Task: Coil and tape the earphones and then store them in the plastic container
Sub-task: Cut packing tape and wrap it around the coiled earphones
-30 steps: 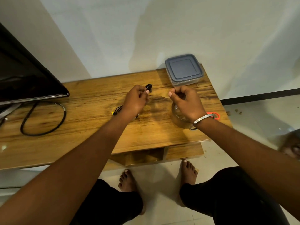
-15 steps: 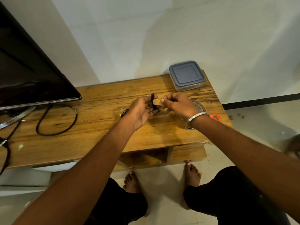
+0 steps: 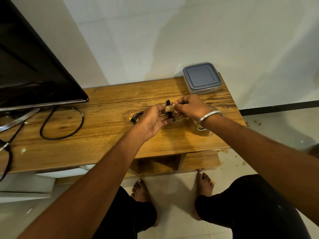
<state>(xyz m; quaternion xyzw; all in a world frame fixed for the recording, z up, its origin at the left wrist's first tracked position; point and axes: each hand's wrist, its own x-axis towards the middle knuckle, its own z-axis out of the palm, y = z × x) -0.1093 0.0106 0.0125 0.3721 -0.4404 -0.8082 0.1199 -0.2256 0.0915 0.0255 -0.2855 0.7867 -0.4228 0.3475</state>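
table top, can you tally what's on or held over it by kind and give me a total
Earphones: 1, a coiled black bundle held in the left hand
Tape pieces: 1, pinched by the right hand
Tape rolls: 1
Plastic containers: 1, lid on
Televisions: 1
Loose black cable loops: 1
Total: 6

**Count of things on and around the table**

One wooden table [image 3: 107,135]. Two hands: one left hand [image 3: 153,118], one right hand [image 3: 189,107]. One set of black earphones [image 3: 168,109]. One piece of tape [image 3: 170,108]. One tape roll [image 3: 205,130]. One lidded plastic container [image 3: 202,78]. One television [image 3: 31,66]. One looped black cable [image 3: 62,123]. One bracelet [image 3: 207,116]. Two bare feet.
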